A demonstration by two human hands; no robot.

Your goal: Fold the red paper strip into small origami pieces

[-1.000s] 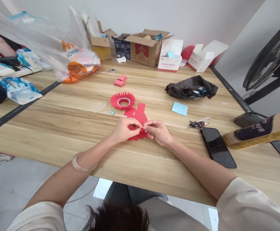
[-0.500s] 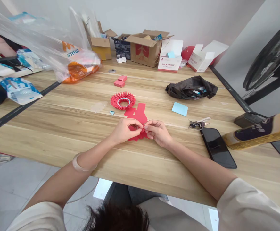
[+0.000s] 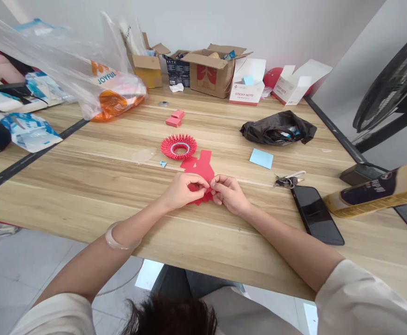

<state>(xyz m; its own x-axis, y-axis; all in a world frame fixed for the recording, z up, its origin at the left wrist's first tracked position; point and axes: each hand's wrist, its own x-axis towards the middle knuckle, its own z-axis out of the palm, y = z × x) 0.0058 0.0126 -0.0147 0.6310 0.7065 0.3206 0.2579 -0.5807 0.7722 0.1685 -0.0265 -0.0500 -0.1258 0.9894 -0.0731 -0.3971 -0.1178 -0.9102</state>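
both hands meet over the wooden table [image 3: 84,186], the left hand [image 3: 179,190] and right hand [image 3: 229,193] pinching one small red paper piece [image 3: 207,190] between their fingertips. it lies level between them, equally near to each, above loose red paper slips [image 3: 200,166], with the red folded-paper ring [image 3: 179,145] just beyond.

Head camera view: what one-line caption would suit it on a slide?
Both hands, left hand and right hand, pinch a small red paper piece over a wooden table, near a red paper ring.
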